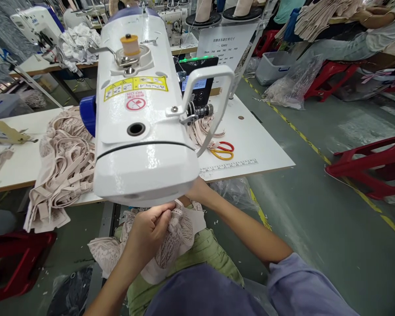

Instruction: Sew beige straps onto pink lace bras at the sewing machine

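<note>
My left hand (151,226) is closed in a pinch on a pale pink lace garment piece (174,239) that lies over my lap, just under the head of a white sewing machine (140,109). My right hand (195,189) reaches under the machine head; its fingers are hidden behind the machine. The lace piece hangs down to the left of my knees.
A heap of beige straps and garment pieces (66,162) lies on the white table (250,145) left of the machine. Red and yellow scissors (222,150) lie to its right. Red stools (371,166) stand on the floor. Another person (365,39) sits at the far right.
</note>
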Available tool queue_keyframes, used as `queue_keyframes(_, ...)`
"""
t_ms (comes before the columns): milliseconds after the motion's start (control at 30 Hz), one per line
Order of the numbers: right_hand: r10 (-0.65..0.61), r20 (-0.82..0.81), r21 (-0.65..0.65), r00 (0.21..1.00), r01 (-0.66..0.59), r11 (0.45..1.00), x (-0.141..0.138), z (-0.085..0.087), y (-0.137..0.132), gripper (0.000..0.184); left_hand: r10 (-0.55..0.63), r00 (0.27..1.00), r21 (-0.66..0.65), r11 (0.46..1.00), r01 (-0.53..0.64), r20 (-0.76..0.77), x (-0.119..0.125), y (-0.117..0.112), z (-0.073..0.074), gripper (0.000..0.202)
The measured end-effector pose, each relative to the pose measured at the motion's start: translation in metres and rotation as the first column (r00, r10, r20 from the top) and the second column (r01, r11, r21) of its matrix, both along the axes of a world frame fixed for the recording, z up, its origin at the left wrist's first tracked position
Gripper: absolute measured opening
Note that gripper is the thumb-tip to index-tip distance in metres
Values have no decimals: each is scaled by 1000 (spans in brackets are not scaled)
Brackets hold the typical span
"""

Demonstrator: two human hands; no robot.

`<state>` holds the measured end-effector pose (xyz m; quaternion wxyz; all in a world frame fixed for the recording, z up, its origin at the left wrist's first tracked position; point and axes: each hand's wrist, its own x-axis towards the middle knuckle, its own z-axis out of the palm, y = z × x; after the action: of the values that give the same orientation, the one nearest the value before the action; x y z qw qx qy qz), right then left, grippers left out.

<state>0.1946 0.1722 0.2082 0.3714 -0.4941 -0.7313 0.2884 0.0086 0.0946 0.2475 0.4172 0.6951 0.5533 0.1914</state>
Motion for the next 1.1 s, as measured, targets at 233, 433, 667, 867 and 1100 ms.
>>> queue_keyframes(233, 30, -53, -3, 998, -30, 1000, 2, -6, 3, 8, 15, 1000, 35, 999, -16, 20, 3, 0, -2, 33)
queue_keyframes(433, 11, -64, -3, 998, -11, 1000, 0, -8, 3, 6, 15, 1000, 80, 997, -16, 13, 2, -5, -3, 33)
queue_keyframes(667, -21, -100, 13, 995, 23, 1000, -5, -12, 1, 7, 42, 996, 235, 972, -21, -83, -10, -13, -12, 30)
queue_keyframes(867, -27, -124, 19, 992, 30, 999, -10, -13, 0, 9, 53, 988, 288, 958, -9, -146, -20, -18, -16, 31)
queue_keyframes(1100, -35, -130, 31, 991, 39, 999, -9, -8, -2, 10, 54, 991, 333, 943, -12, -118, -20, -18, -20, 28)
